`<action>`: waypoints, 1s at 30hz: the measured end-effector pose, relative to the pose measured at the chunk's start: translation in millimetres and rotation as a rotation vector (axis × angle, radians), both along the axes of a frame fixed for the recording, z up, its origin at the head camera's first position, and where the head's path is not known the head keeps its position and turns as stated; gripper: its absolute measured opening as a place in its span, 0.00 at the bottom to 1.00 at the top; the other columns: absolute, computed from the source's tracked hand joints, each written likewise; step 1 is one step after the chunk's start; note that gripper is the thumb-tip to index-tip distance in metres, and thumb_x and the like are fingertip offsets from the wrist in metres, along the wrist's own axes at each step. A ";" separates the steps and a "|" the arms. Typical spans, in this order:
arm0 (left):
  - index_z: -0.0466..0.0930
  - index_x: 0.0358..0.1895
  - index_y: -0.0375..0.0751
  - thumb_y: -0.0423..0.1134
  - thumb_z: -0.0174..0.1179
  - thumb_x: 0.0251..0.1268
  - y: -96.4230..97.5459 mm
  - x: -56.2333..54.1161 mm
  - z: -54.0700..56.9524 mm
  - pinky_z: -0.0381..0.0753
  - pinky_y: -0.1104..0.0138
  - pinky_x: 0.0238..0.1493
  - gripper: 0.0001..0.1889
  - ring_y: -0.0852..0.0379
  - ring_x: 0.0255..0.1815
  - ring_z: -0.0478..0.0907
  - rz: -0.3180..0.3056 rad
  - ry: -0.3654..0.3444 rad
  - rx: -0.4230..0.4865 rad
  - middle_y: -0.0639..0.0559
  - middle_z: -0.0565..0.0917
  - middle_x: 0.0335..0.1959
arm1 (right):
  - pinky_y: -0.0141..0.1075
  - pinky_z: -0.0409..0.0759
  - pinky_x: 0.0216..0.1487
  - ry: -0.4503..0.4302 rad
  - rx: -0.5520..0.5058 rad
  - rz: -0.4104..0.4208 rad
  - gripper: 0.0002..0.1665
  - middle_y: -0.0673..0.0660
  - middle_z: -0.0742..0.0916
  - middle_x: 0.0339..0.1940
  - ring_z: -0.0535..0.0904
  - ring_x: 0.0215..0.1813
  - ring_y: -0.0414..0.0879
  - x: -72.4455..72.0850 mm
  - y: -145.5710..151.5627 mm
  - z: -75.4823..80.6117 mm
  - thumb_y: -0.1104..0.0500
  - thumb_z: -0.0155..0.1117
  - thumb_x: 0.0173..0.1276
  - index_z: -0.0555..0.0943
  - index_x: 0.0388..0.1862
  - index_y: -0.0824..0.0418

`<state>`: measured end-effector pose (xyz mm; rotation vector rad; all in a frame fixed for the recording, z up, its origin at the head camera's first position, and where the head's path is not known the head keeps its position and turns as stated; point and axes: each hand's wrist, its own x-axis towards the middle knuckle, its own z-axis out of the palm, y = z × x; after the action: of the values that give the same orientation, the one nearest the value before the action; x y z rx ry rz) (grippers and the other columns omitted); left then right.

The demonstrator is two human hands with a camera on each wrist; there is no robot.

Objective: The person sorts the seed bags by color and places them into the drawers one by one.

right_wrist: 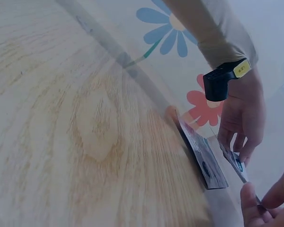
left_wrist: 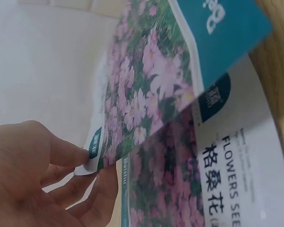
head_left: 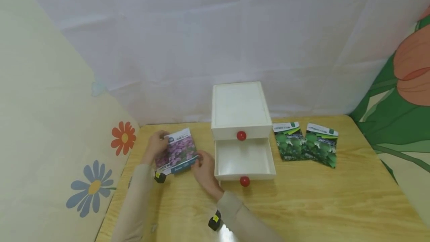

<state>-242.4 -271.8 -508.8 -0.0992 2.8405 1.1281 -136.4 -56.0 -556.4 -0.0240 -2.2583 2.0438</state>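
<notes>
Between both hands is a flower seed packet [head_left: 183,150] printed with pink blossoms and a teal band, raised off the table. My left hand [head_left: 156,146] pinches its upper left corner; in the left wrist view the thumb and fingers of that hand [left_wrist: 52,175] close on the white corner. At the lower right corner, my right hand [head_left: 205,169] pinches the same packet between thumb and fingers. Under it lies a second flower seed packet [left_wrist: 236,156], white at one end with Chinese characters and partly covered.
Right of my hands stands a white drawer cabinet [head_left: 240,104] with red knobs, its lower drawer [head_left: 244,156] pulled out. Beyond it lie two green seed packets, the left one [head_left: 289,143] overlapping the right one [head_left: 320,145]. A white cloth [head_left: 184,47] hangs behind the wooden table [head_left: 319,204].
</notes>
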 end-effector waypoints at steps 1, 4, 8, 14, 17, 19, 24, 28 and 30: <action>0.78 0.67 0.31 0.36 0.51 0.80 -1.8 1.4 1.2 0.73 0.33 0.74 0.20 0.26 0.73 0.71 0.010 -0.019 0.006 0.23 0.75 0.71 | 0.27 0.88 0.33 0.000 0.008 0.004 0.23 0.70 0.89 0.48 0.88 0.33 0.44 0.9 -0.1 0.8 0.77 0.57 0.68 0.80 0.62 0.74; 0.77 0.68 0.32 0.37 0.52 0.81 -7.7 6.4 3.7 0.72 0.33 0.75 0.20 0.26 0.75 0.70 0.024 -0.046 0.041 0.23 0.72 0.73 | 0.27 0.88 0.34 -0.006 0.018 0.014 0.23 0.68 0.89 0.50 0.87 0.34 0.41 5.1 -0.7 3.9 0.76 0.57 0.69 0.80 0.63 0.72; 0.76 0.68 0.31 0.38 0.52 0.81 -14.9 14.6 7.2 0.77 0.35 0.72 0.21 0.28 0.71 0.73 0.022 -0.063 0.088 0.24 0.73 0.72 | 0.28 0.88 0.33 -0.036 0.001 0.034 0.22 0.64 0.89 0.49 0.85 0.34 0.38 9.6 -0.9 8.6 0.74 0.59 0.70 0.81 0.62 0.69; 0.77 0.69 0.32 0.40 0.53 0.83 -22.9 27.9 11.7 0.88 0.55 0.57 0.21 0.39 0.59 0.82 0.035 -0.097 0.131 0.29 0.79 0.67 | 0.29 0.89 0.30 -0.018 -0.068 0.052 0.18 0.65 0.88 0.49 0.90 0.32 0.46 16.4 0.2 18.4 0.71 0.64 0.71 0.81 0.59 0.69; 0.76 0.69 0.33 0.41 0.52 0.84 -24.9 35.9 16.0 0.89 0.61 0.53 0.21 0.41 0.57 0.82 0.048 -0.099 0.164 0.29 0.79 0.67 | 0.32 0.91 0.32 -0.027 -0.131 0.076 0.19 0.67 0.87 0.50 0.91 0.36 0.57 20.4 0.4 25.1 0.71 0.64 0.72 0.79 0.61 0.71; 0.76 0.69 0.33 0.41 0.52 0.84 -25.8 40.7 18.8 0.89 0.62 0.54 0.21 0.41 0.57 0.83 0.062 -0.097 0.190 0.29 0.80 0.67 | 0.37 0.93 0.35 -0.051 -0.179 0.094 0.21 0.68 0.87 0.52 0.90 0.38 0.63 23.2 0.1 29.0 0.71 0.64 0.72 0.77 0.63 0.72; 0.76 0.69 0.32 0.42 0.53 0.84 -28.0 52.1 24.0 0.91 0.63 0.54 0.21 0.43 0.56 0.85 0.100 -0.104 0.224 0.30 0.81 0.65 | 0.50 0.94 0.41 -0.117 -0.271 0.114 0.24 0.67 0.87 0.51 0.90 0.36 0.60 29.1 -1.7 38.0 0.73 0.65 0.71 0.73 0.64 0.72; 0.76 0.70 0.32 0.43 0.54 0.85 -29.7 58.6 26.0 0.90 0.67 0.51 0.22 0.49 0.51 0.86 0.136 -0.113 0.253 0.31 0.82 0.64 | 0.49 0.95 0.41 -0.168 -0.339 0.127 0.23 0.66 0.88 0.46 0.89 0.33 0.52 33.3 -3.0 44.4 0.73 0.66 0.69 0.73 0.60 0.71; 0.75 0.70 0.30 0.42 0.53 0.85 -29.8 61.7 26.8 0.90 0.69 0.51 0.23 0.51 0.49 0.87 0.135 -0.103 0.281 0.30 0.82 0.63 | 0.51 0.95 0.43 -0.179 -0.365 0.133 0.21 0.67 0.88 0.45 0.90 0.34 0.54 35.6 -3.1 46.9 0.73 0.66 0.69 0.72 0.59 0.71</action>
<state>-180.7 -301.6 -482.0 -0.3241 2.5891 1.4891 -100.9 -59.0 -509.5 -0.0884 -1.9906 2.5948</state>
